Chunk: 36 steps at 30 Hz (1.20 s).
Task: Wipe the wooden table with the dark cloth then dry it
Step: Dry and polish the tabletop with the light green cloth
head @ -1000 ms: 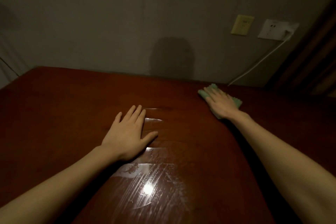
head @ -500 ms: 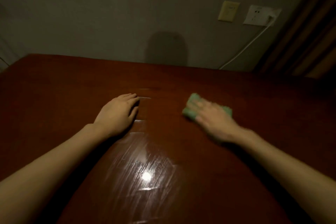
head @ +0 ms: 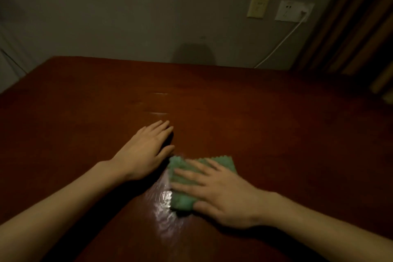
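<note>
A dark reddish wooden table [head: 276,134] fills the lower view. A green cloth [head: 182,200] with a zigzag edge lies flat on it near the middle. My right hand [head: 221,193] presses down on the cloth with spread, straight fingers pointing left. My left hand [head: 146,151] rests flat on the bare wood just left of the cloth, fingers straight and together. A wet, shiny streak [head: 163,204] glints beside the cloth's left edge.
A grey wall stands behind the table, with a yellowish switch plate [head: 257,7] and a white socket [head: 294,11] from which a white cable [head: 282,42] runs down behind the table. Dark striped curtains [head: 353,27] hang at the right.
My right hand has dragged the cloth from the far right of the table toward me and leftward, close to my left hand. The left hand stays flat on the wood.
</note>
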Each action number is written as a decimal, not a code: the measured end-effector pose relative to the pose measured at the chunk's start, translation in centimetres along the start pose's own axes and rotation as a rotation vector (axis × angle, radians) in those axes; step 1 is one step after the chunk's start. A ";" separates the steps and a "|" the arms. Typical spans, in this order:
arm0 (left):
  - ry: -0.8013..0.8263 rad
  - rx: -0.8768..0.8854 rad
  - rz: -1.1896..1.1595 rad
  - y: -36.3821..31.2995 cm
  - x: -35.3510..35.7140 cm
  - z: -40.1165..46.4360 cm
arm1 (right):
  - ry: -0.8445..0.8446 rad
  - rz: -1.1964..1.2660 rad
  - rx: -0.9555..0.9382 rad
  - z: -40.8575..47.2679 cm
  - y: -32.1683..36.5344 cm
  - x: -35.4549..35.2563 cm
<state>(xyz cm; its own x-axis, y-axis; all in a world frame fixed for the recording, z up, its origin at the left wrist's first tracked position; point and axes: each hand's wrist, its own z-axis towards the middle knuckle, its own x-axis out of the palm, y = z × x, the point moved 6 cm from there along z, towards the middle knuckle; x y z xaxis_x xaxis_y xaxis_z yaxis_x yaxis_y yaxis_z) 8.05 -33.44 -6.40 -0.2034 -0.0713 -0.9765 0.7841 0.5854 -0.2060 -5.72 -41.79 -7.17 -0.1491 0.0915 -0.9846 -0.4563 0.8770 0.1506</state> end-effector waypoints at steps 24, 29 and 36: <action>-0.046 0.014 0.099 -6.0 3.4 -1.3 | -0.186 0.089 1.320 -23.7 -16.2 -0.1; -0.071 0.006 0.081 -6.2 3.1 -1.5 | -0.176 -0.047 0.954 -13.3 -7.7 0.7; -0.108 0.042 0.057 -7.3 2.1 -2.3 | -0.128 -0.041 0.756 -12.8 -2.3 1.3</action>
<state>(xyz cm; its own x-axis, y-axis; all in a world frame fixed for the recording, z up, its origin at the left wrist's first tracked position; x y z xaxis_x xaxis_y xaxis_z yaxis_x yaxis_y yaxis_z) 0.54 -36.02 -6.82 -0.0952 -0.1268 -0.9873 0.8167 0.5571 -0.1503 -16.12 -49.77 -7.70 -0.0211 0.0652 -0.9977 0.2721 0.9606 0.0570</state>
